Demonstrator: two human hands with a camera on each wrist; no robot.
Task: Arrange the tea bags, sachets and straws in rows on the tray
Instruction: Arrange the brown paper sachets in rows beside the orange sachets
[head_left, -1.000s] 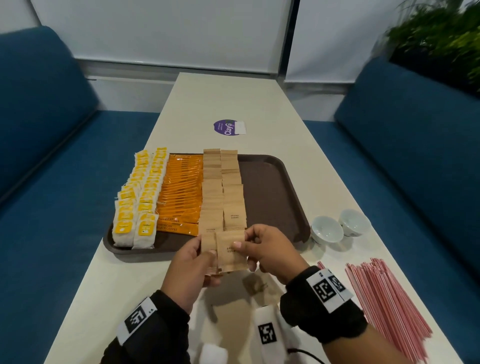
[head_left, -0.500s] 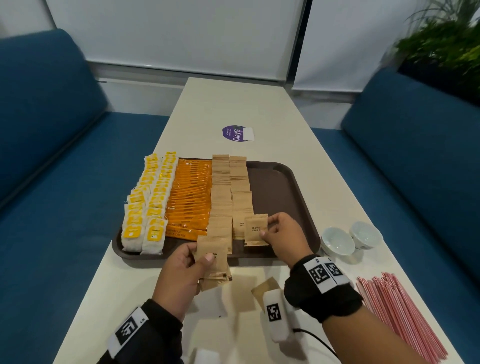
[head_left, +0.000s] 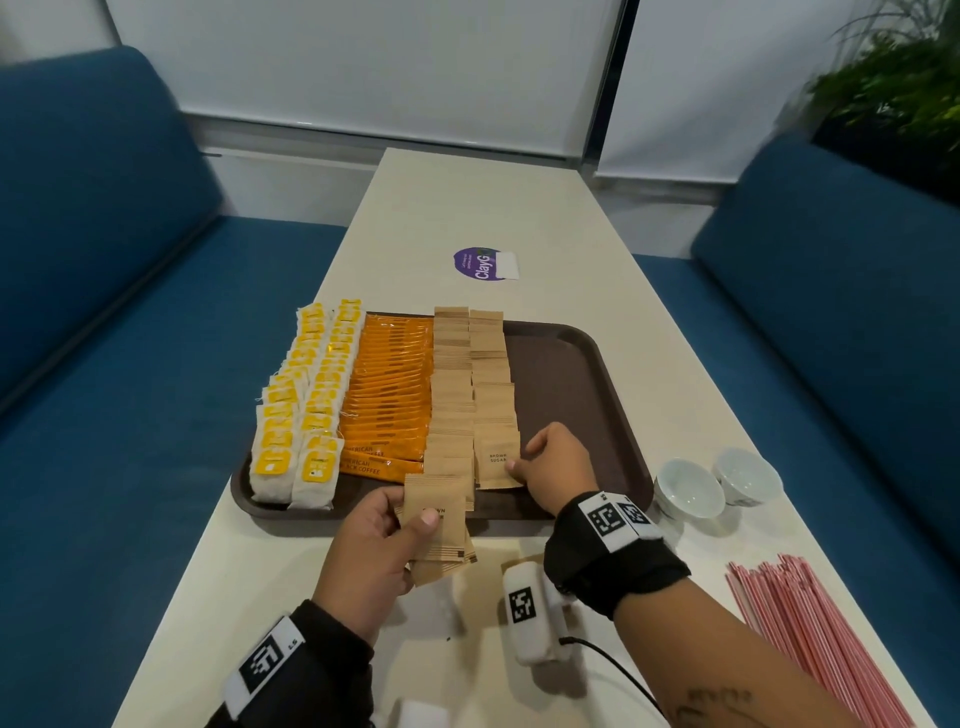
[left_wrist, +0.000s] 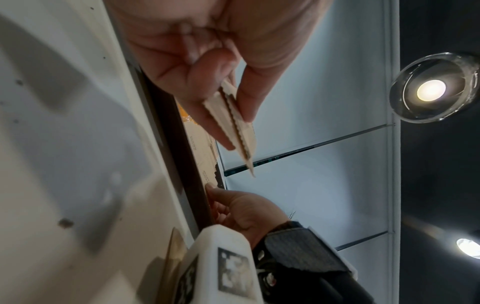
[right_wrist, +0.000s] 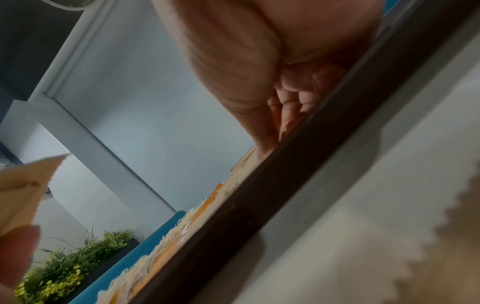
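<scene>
A brown tray (head_left: 571, 364) holds two rows of yellow tea bags (head_left: 306, 395), a row of orange coffee sachets (head_left: 389, 395) and two rows of brown sugar sachets (head_left: 452, 389). My left hand (head_left: 410, 519) grips a stack of brown sugar sachets (head_left: 439, 535) over the tray's near rim; thumb on top, fingers beneath (left_wrist: 233, 111). My right hand (head_left: 519, 457) pinches the right edge of the front sachet (head_left: 496, 462), which lies flat at the near end of the right sugar row. Pink straws (head_left: 821, 639) lie on the table at right.
Two white cups (head_left: 688, 488) stand right of the tray. A purple sticker (head_left: 480, 264) lies beyond it. One loose sachet (head_left: 514, 564) lies on the table under my right wrist. Blue sofas flank the table. The tray's right third is bare.
My right hand took one sachet off the stack, carried it forward and laid it at the near end of the right sugar row. The left hand moved the stack up to the tray rim.
</scene>
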